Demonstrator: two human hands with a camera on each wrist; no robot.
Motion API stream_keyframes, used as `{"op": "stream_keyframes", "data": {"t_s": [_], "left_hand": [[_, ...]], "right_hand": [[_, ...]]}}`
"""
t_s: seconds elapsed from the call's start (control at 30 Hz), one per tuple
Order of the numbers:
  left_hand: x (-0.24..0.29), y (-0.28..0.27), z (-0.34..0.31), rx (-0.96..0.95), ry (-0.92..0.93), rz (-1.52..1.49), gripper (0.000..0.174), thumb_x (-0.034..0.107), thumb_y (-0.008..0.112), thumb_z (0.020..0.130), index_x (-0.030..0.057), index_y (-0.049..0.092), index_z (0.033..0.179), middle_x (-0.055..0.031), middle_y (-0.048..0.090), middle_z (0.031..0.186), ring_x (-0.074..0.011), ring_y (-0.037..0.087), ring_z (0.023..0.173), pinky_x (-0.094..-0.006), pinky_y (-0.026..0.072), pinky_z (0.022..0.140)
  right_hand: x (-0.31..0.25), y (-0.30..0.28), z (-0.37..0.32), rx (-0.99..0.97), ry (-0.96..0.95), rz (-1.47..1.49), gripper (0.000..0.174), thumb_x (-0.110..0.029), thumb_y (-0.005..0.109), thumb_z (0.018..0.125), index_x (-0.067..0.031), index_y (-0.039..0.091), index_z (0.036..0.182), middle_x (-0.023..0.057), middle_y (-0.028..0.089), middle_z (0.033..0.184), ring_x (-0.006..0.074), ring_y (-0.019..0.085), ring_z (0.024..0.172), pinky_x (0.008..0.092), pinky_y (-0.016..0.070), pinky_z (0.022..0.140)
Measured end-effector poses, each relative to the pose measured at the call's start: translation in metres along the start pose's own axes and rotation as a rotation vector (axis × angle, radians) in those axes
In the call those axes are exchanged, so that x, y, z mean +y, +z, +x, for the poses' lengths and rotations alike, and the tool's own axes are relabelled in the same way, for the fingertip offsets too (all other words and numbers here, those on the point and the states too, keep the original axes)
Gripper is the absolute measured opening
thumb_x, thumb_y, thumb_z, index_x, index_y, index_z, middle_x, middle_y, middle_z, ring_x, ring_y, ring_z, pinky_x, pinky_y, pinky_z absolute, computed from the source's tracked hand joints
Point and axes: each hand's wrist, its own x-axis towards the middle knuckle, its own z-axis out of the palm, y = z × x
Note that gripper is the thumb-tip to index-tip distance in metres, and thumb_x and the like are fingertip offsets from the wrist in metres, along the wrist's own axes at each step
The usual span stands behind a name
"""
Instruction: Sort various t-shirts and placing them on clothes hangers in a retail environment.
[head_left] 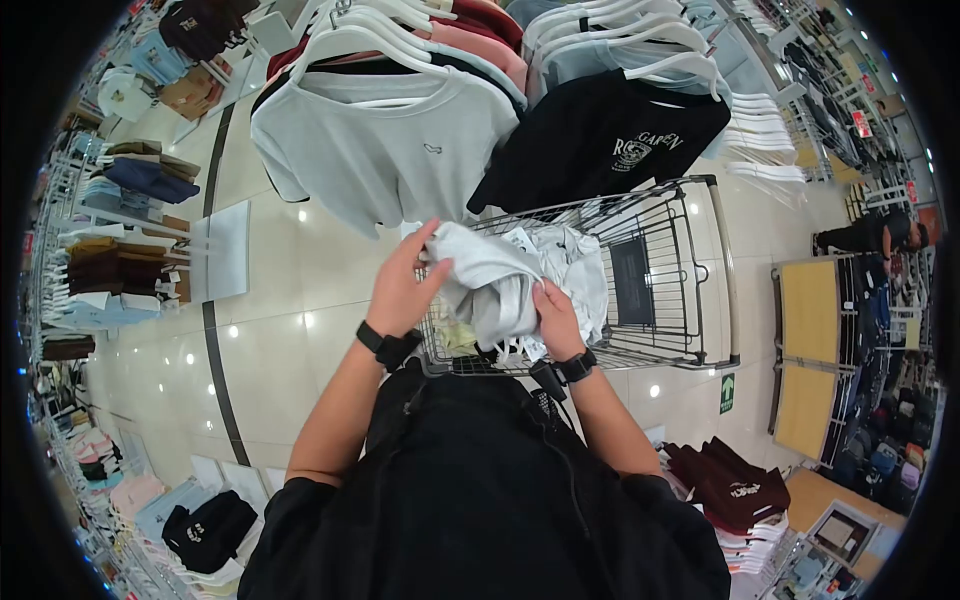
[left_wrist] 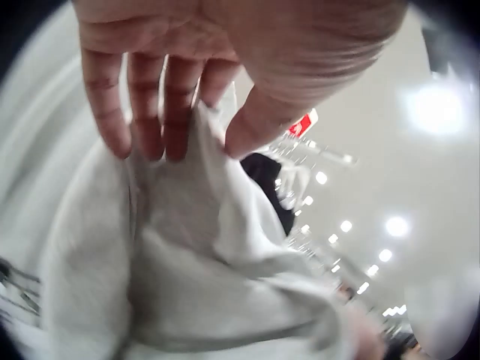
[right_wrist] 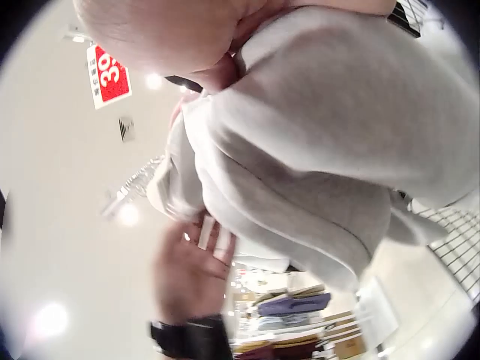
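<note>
Both hands hold a folded light grey garment [head_left: 490,275] above the near left end of a wire shopping cart [head_left: 665,290]. My left hand [head_left: 403,285] has the cloth's upper left edge between thumb and fingers; in the left wrist view the fabric rises to a peak there. At its right side, my right hand [head_left: 560,318] pinches the garment with the thumb on top. The right wrist view shows the soft cloth draping in thick folds. Below and beside it in the cart lie a pale garment [head_left: 580,265] and a yellowish piece of cloth [head_left: 458,338].
Just beyond the cart hang a pale grey top [head_left: 385,140] and a black T-shirt [head_left: 610,140] on white hangers, with more clothes behind. Clothing racks stand left and right. Someone in dark clothes [head_left: 875,240] is at the far right.
</note>
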Motion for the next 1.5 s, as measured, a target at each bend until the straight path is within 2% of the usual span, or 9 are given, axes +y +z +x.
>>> {"op": "stream_keyframes", "data": {"t_s": [0.07, 0.2, 0.37, 0.43, 0.6, 0.83, 1.23, 1.33, 1.5], "left_hand": [[0.006, -0.015, 0.000, 0.127, 0.001, 0.938, 0.054, 0.018, 0.071, 0.092, 0.0085, 0.055, 0.142, -0.0077, 0.068, 0.118, -0.0269, 0.065, 0.106, -0.0348, 0.0523, 0.095], [-0.025, -0.004, -0.016, -0.088, 0.289, 1.023, 0.063, 0.028, 0.078, 0.083, 0.0073, 0.056, 0.139, -0.0144, 0.061, 0.127, -0.0338, 0.058, 0.120, -0.0404, 0.0464, 0.105], [-0.064, 0.034, -0.016, -0.282, 0.148, 0.612, 0.058, 0.016, 0.078, 0.082, 0.0040, 0.057, 0.134, -0.0149, 0.053, 0.142, -0.0304, 0.053, 0.129, -0.0389, 0.0435, 0.108], [-0.080, 0.037, -0.014, -0.375, -0.260, 0.380, 0.053, 0.013, 0.072, 0.085, 0.0040, 0.056, 0.135, -0.0122, 0.050, 0.146, -0.0258, 0.050, 0.133, -0.0372, 0.0396, 0.111], [-0.102, 0.028, -0.025, -0.360, -0.168, 0.004, 0.050, 0.009, 0.066, 0.089, 0.0058, 0.053, 0.137, -0.0094, 0.051, 0.145, -0.0212, 0.046, 0.135, -0.0368, 0.0328, 0.114], [-0.140, 0.024, -0.027, -0.181, -0.122, 0.573, 0.023, 0.010, 0.069, 0.089, 0.0026, 0.059, 0.108, -0.0091, 0.066, 0.086, -0.0175, 0.063, 0.085, -0.0333, 0.0510, 0.081], [-0.054, -0.015, -0.061, 0.036, -0.175, 0.600, 0.019, 0.004, 0.069, 0.085, 0.0061, 0.051, 0.090, -0.0056, 0.055, 0.070, -0.0175, 0.055, 0.063, -0.0337, 0.0454, 0.060], [-0.018, -0.046, -0.064, 0.218, -0.217, 1.095, 0.025, -0.001, 0.067, 0.074, 0.0085, 0.054, 0.093, -0.0136, 0.062, 0.077, -0.0386, 0.063, 0.075, -0.0444, 0.0495, 0.066], [0.037, -0.073, -0.087, 0.794, 0.061, 0.617, 0.024, -0.007, 0.063, 0.088, 0.0027, 0.055, 0.108, -0.0067, 0.064, 0.103, -0.0177, 0.068, 0.087, -0.0279, 0.0554, 0.073]], "right_hand": [[-0.030, 0.003, -0.003, -0.013, 0.055, 0.154, 0.033, -0.025, 0.049, 0.108, 0.0013, 0.063, 0.124, 0.0028, 0.070, 0.104, 0.0075, 0.062, 0.091, 0.0246, 0.0489, 0.084], [-0.060, 0.007, -0.007, -0.066, 0.301, 0.470, 0.033, -0.025, 0.049, 0.108, 0.0001, 0.061, 0.125, 0.0044, 0.070, 0.110, 0.0110, 0.065, 0.094, 0.0262, 0.0512, 0.087], [-0.048, -0.002, -0.001, -0.243, 0.321, 0.346, 0.028, -0.023, 0.056, 0.105, -0.0006, 0.063, 0.120, 0.0042, 0.070, 0.104, 0.0110, 0.067, 0.090, 0.0262, 0.0540, 0.082], [-0.059, -0.002, -0.007, -0.308, 0.287, 0.182, 0.026, -0.021, 0.062, 0.101, -0.0009, 0.065, 0.117, 0.0027, 0.070, 0.102, 0.0101, 0.066, 0.089, 0.0257, 0.0522, 0.082], [-0.058, -0.010, -0.014, -0.473, 0.040, -0.398, 0.040, -0.013, 0.076, 0.083, -0.0002, 0.061, 0.118, 0.0041, 0.067, 0.100, 0.0111, 0.061, 0.090, 0.0273, 0.0499, 0.081], [-0.039, -0.007, -0.020, -0.491, 0.006, -0.571, 0.039, -0.007, 0.068, 0.076, -0.0039, 0.054, 0.113, 0.0120, 0.066, 0.095, 0.0271, 0.066, 0.087, 0.0375, 0.0518, 0.076], [0.001, -0.034, -0.009, 0.170, -0.245, -1.191, 0.031, 0.001, 0.062, 0.073, -0.0100, 0.051, 0.100, 0.0096, 0.065, 0.094, 0.0358, 0.066, 0.083, 0.0464, 0.0509, 0.068], [-0.037, -0.021, -0.017, 0.021, -0.134, -1.022, 0.027, 0.003, 0.059, 0.074, -0.0088, 0.054, 0.098, 0.0104, 0.068, 0.091, 0.0366, 0.067, 0.083, 0.0456, 0.0516, 0.068], [-0.109, 0.019, -0.044, -0.518, -0.431, -0.503, 0.024, 0.004, 0.057, 0.074, -0.0060, 0.058, 0.095, 0.0113, 0.068, 0.090, 0.0346, 0.067, 0.082, 0.0397, 0.0535, 0.074]]}}
